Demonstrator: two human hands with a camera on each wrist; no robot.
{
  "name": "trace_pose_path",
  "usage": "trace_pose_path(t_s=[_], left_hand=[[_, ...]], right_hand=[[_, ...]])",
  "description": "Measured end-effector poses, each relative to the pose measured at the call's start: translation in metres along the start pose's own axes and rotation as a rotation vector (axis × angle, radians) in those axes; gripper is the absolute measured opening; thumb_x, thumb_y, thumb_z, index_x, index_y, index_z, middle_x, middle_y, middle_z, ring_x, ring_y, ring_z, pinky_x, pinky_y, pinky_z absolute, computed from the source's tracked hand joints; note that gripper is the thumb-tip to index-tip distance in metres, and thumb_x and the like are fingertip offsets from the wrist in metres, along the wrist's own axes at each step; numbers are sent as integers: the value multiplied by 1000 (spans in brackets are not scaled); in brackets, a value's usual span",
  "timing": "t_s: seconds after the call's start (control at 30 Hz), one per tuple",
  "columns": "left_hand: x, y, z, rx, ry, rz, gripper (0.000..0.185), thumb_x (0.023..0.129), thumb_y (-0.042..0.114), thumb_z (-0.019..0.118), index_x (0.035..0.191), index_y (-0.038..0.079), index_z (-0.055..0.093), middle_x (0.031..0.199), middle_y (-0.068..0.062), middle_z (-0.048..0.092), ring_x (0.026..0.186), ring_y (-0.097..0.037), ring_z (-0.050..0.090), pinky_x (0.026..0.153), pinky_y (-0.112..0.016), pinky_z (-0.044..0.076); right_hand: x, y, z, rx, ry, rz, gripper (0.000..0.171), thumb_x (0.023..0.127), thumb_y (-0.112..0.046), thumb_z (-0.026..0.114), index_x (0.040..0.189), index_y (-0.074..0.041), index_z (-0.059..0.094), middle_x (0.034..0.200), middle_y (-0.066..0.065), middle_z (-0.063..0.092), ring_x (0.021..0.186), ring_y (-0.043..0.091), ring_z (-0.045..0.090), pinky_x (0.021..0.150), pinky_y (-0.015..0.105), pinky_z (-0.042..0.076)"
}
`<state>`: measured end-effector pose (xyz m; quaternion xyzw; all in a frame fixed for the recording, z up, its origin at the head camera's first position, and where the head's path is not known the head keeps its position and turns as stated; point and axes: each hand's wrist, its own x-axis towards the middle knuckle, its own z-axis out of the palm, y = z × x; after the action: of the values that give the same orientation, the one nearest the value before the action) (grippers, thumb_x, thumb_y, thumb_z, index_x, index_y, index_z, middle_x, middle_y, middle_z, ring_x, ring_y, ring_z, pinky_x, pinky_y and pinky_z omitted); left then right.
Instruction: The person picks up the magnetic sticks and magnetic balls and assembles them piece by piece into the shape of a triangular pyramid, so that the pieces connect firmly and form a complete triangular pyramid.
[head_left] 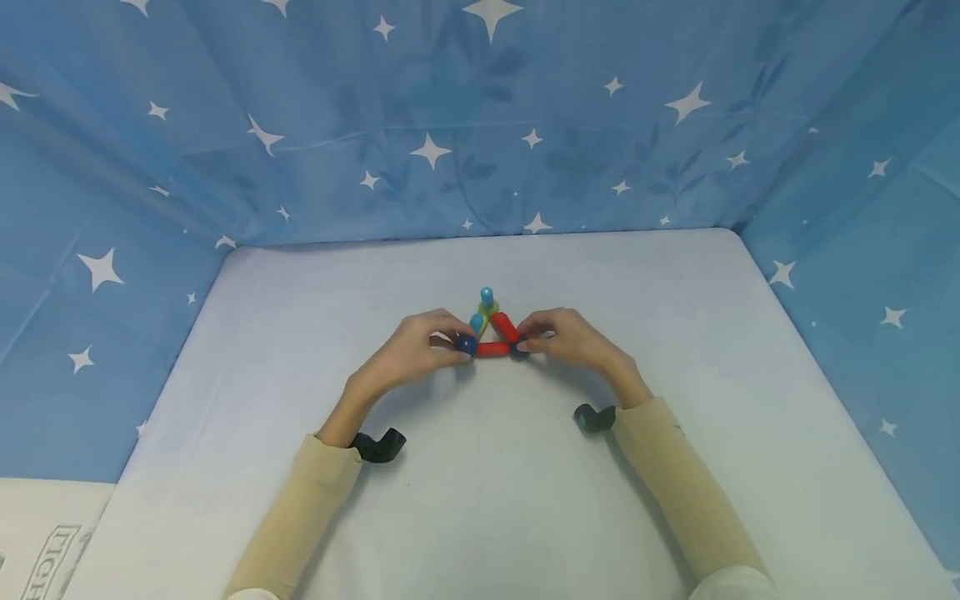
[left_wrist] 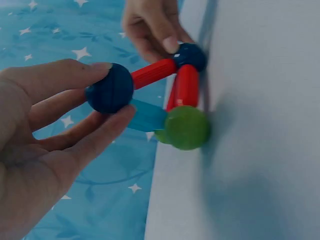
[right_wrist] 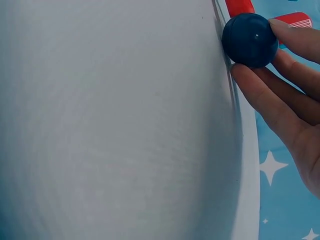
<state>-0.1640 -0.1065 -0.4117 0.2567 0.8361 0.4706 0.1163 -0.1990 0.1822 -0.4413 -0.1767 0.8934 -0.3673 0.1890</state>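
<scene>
A small triangle of rods and balls sits on the white table. My left hand pinches a dark blue ball at its left corner. My right hand pinches the other dark blue ball at the right corner. A red rod joins the two balls. A second red rod and a light blue rod run to a green ball at the far corner. Another light blue rod stands up from it.
Blue cloth with white stars walls the table at the back and both sides. Black wrist mounts sit under both beige sleeves. A white box with print lies at the lower left, off the table.
</scene>
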Motion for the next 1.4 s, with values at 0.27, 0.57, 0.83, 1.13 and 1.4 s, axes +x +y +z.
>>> trace_pose_path(t_s=[0.27, 0.57, 0.83, 1.13, 1.4], left_hand=[[25, 11, -17, -78, 142, 23, 30, 93, 5, 74, 122, 4, 72, 118, -9, 68, 111, -23, 68, 96, -34, 59], [52, 8, -11, -96, 194, 20, 32, 93, 5, 74, 125, 6, 71, 122, -8, 67, 114, -22, 68, 97, -28, 57], [64, 8, -5, -29, 241, 23, 32, 92, 4, 76, 124, 3, 72, 121, -12, 66, 111, -26, 70, 97, -31, 58], [63, 10, -2, 57, 210, 13, 32, 91, 7, 78, 122, 10, 74, 121, -5, 68, 105, -22, 68, 92, -33, 60], [56, 10, 2, 119, 184, 45, 31, 89, 4, 78, 120, 10, 74, 120, -6, 68, 98, -22, 68, 86, -33, 60]], right_hand=[[-2, -3, -2, 7, -29, 19, 33, 96, -20, 73, 127, -10, 71, 125, 8, 72, 122, 28, 62, 107, 50, 50], [-3, -2, -2, 14, -19, -5, 32, 96, -20, 73, 126, -8, 71, 123, 9, 73, 119, 27, 64, 104, 49, 51], [-2, -2, -1, 12, -19, -18, 31, 96, -19, 74, 125, -9, 72, 120, 7, 74, 115, 26, 64, 102, 47, 52], [-2, -4, -2, -3, -16, -20, 31, 95, -18, 74, 125, -9, 72, 120, 7, 74, 114, 26, 65, 101, 47, 53], [-2, -6, -3, -10, -22, -13, 32, 96, -19, 73, 126, -9, 71, 122, 8, 73, 115, 26, 64, 100, 47, 53]])
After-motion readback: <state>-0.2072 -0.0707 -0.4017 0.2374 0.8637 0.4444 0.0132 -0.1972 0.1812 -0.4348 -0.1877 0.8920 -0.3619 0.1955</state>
